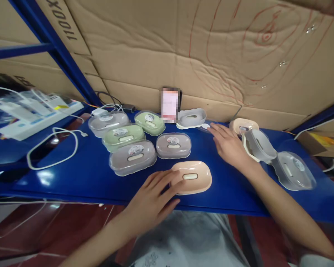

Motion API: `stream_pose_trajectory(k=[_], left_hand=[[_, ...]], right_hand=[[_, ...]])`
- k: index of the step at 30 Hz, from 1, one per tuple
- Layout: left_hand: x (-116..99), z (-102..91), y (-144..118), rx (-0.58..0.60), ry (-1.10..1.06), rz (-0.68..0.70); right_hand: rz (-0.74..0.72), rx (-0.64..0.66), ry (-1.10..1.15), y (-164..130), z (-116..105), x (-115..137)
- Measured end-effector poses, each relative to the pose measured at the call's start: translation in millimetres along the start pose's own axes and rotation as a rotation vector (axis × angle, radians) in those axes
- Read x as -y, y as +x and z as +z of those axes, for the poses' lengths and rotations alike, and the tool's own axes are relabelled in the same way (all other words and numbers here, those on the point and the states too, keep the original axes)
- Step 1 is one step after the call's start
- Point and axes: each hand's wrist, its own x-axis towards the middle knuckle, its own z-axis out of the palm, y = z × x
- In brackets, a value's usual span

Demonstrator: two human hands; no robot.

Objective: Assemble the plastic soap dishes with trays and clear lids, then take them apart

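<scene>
Closest to me, my left hand [153, 198] rests at the front edge of the blue table [80, 178], its fingers spread loosely and laid against the left end of the peach soap box [193, 177]; it touches the box without gripping it. That peach box sits uncovered, slot side up, near the table's front edge.

My right hand [228, 145] reaches further out, palm down and fingers stretched flat, holding nothing. Its fingertips lie on a clear lid [206, 127] that sits on the table just in front of the grey dish [192, 118], which stands near the cardboard wall [183, 48].

Behind the peach box, between my two hands, stands a grey-brown box under a clear cover [173, 145]. Left of it is a cluster of covered boxes: a greyish one [133, 157] in front, a green one [123, 137] behind that, a pale grey one [109, 123] further back, and another green one [149, 122] beside it.

Right of my right wrist, a grey box [259, 145] lies tilted against a peach one [243, 126], and a clear-covered grey box [292, 170] lies near them. A white cable [53, 146] loops over the left part of the table, well apart from my hands.
</scene>
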Motion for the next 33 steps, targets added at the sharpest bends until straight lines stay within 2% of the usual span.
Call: stream_pose_trajectory(k=[3,6,10,13,15,17,20,23,25,28,33], left_hand=[[-0.7,5.7,10.2,0.079,-0.015,0.025],[5.1,7.4,7.1,0.086,-0.087,0.01],[9.1,5.4,2.0,0.095,-0.143,0.012],[9.2,4.6,2.9,0.105,-0.173,0.002],[9.3,4.6,3.6,0.112,-0.176,-0.001],[9.5,4.5,3.6,0.117,-0.173,0.0],[9.4,4.1,2.6,0.127,-0.177,-0.005],[8.6,4.8,0.4,0.123,-0.189,-0.036],[8.2,6.4,-1.4,0.076,-0.193,-0.082],[8.7,9.5,-3.6,0.014,-0.23,-0.148],[10.4,9.7,-3.5,0.014,-0.305,-0.174]], right_hand=[[0.12,0.063,-0.032,36.4,24.1,-18.0],[0.143,0.1,0.014,44.0,34.4,-19.0],[0.152,0.087,0.155,19.2,13.1,-20.5],[0.239,0.031,0.485,-3.4,-2.8,-29.2],[0.317,0.022,0.612,-14.3,-1.6,-34.7],[0.345,0.031,0.525,-21.6,6.8,-36.7],[0.297,0.048,0.373,-29.5,17.0,-32.7],[0.108,0.206,0.282,-37.1,14.2,-25.8],[-0.001,0.288,0.194,-40.3,8.6,-21.6],[-0.041,0.264,0.123,-40.0,3.0,-16.8],[-0.03,0.254,0.136,-38.3,6.9,-21.8]])
